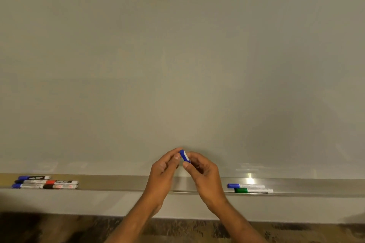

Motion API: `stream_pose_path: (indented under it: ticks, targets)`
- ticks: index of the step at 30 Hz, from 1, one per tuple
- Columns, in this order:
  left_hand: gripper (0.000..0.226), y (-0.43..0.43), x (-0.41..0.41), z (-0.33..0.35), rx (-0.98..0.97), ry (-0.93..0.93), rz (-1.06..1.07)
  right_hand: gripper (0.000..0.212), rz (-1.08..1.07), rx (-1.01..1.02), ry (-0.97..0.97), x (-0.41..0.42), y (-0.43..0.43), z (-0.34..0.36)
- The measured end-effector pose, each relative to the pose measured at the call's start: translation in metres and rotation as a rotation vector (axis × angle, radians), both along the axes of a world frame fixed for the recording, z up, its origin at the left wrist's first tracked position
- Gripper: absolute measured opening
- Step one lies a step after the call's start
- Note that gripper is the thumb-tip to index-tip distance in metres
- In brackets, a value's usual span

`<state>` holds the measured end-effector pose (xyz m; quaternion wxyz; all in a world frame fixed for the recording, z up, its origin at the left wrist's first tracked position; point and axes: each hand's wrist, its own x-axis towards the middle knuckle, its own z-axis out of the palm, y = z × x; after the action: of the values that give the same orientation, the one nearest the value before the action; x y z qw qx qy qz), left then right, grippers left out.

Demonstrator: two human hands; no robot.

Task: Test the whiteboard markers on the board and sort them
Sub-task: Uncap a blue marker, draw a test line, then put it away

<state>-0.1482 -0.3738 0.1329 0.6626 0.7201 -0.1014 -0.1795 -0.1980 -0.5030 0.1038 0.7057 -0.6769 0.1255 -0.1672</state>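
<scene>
A blue-and-white marker point(184, 156) is pinched between both hands, just in front of the lower edge of the whiteboard point(177, 55). My left hand point(164, 171) grips its upper blue end with fingertips and thumb. My right hand point(203, 173) holds the lower part, which its fingers mostly hide. I cannot tell whether the cap is on or off. On the metal tray point(122, 183), several markers point(46, 182) with blue, red and black caps lie in a group at the left. A blue-capped marker point(245, 186) and a green-capped marker point(253, 190) lie at the right.
The board surface shows no marks. The tray runs the full width below the board, with a pale wall strip under it and dark patterned floor point(59, 231) at the bottom.
</scene>
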Motion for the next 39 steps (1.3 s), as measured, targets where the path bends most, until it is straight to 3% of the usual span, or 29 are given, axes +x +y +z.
stream_pose_path:
  ticks: [9, 12, 15, 20, 25, 30, 35, 37, 39]
  targets:
    - [0.039, 0.036, 0.014, 0.109, -0.302, 0.092, -0.131, 0.020, 0.192, 0.332, -0.036, 0.000, 0.045, 0.130]
    - [0.038, 0.050, 0.017, 0.136, -0.339, 0.079, -0.173, 0.038, 0.277, 0.403, 0.037, 0.000, 0.061, 0.165]
    - [0.037, 0.064, 0.019, 0.162, -0.403, 0.083, -0.213, 0.042, 0.318, 0.456, 0.051, 0.002, 0.077, 0.191]
    - [0.041, 0.089, 0.023, 0.192, -0.438, 0.050, -0.211, 0.043, 0.232, 0.361, 0.055, 0.008, 0.109, 0.224]
    - [0.034, 0.112, 0.036, 0.216, -0.551, 0.011, -0.066, 0.045, 0.134, 0.272, 0.070, 0.017, 0.147, 0.242]
    - [0.034, 0.140, 0.057, 0.240, -0.607, -0.036, 0.076, 0.049, 0.262, 0.273, 0.124, 0.022, 0.168, 0.257]
    - [0.028, 0.165, 0.072, 0.252, -0.724, -0.014, 0.149, 0.020, 0.258, 0.170, -0.098, 0.013, 0.180, 0.278]
    - [0.027, 0.169, 0.075, 0.258, -0.724, -0.051, 0.146, 0.024, 0.162, 0.122, -0.196, 0.011, 0.181, 0.286]
    - [0.027, 0.171, 0.075, 0.264, -0.682, -0.144, 0.160, 0.022, 0.144, 0.220, -0.273, 0.012, 0.180, 0.296]
